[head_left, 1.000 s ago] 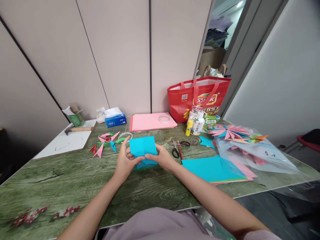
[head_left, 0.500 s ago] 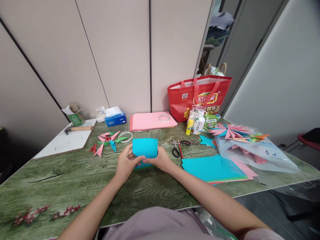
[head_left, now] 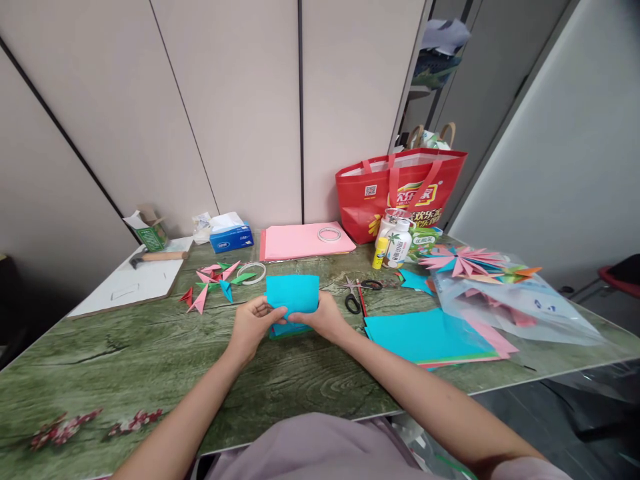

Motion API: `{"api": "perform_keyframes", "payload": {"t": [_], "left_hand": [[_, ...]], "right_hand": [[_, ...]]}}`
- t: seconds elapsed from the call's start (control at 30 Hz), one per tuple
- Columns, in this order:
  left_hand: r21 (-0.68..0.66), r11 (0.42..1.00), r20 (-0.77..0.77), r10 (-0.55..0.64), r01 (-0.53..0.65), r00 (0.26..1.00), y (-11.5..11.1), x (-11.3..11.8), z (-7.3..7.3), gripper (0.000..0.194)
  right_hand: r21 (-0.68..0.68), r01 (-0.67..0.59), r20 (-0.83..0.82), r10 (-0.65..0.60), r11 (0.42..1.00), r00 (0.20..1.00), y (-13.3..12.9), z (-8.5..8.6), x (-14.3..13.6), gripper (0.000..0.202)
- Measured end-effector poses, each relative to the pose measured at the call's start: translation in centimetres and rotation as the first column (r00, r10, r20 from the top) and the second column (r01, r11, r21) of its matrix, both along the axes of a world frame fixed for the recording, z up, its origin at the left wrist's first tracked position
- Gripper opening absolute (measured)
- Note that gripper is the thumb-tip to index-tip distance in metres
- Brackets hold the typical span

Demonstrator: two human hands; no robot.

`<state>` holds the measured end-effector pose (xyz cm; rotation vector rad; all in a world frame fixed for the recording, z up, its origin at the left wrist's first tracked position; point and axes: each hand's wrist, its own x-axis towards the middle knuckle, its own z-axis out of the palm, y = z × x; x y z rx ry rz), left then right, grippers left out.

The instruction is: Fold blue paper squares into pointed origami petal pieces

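Note:
A small blue sheet of paper (head_left: 293, 292) is held up between my two hands above the table. My left hand (head_left: 253, 323) grips its left side, thumb on the near face and fingers curled behind. On the right edge, my right hand (head_left: 325, 317) pinches it the same way, its fingers mostly hidden. More blue paper with a green edge (head_left: 287, 331) lies on the table just below. Beyond my left hand are several folded paper pieces (head_left: 213, 283) in pink, red, green and blue, beside a roll of tape (head_left: 251, 273). Scissors (head_left: 353, 301) and a red pencil (head_left: 361, 298) lie to the right.
Blue sheets (head_left: 430, 335) are stacked on the right, near a plastic bag (head_left: 520, 307) with folded paper stars. Behind stand a glue stick (head_left: 379, 253), white bottle (head_left: 398, 244) and red bag (head_left: 360, 207). Pink paper (head_left: 295, 241), a tissue box (head_left: 231, 238) and a hammer (head_left: 160, 256) sit farther back.
The blue sheet was curved over at the top; now it looks flatter and more spread out. My hands stay in nearly the same place, with the thumbs slightly higher.

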<state>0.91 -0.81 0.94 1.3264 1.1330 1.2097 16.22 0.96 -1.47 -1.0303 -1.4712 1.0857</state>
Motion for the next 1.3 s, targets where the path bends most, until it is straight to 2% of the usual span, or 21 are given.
{"api": "perform_keyframes", "payload": {"t": [0.27,0.67,0.97,1.3], "left_hand": [[-0.021,0.998,0.030,0.053,-0.053,0.998,0.0,0.1,-0.1,0.023],[-0.061,0.997,0.047,0.060,-0.057,0.997,0.3,-0.2,-0.9,0.023],[-0.145,0.989,0.116,0.056,-0.039,0.992,0.5,-0.4,-1.1,0.024],[-0.156,0.981,0.157,0.143,-0.118,0.977,0.1,-0.2,-0.4,0.042]], "right_hand": [[-0.012,-0.010,0.035,0.010,1.000,0.999,0.1,-0.1,0.0,0.028],[-0.070,-0.017,0.046,0.020,0.997,0.999,0.0,0.0,0.0,0.027],[-0.067,0.005,0.060,-0.001,0.998,0.998,0.1,-0.3,0.0,0.025],[-0.049,-0.017,0.017,0.018,0.999,1.000,-0.1,0.1,0.0,0.024]]}}
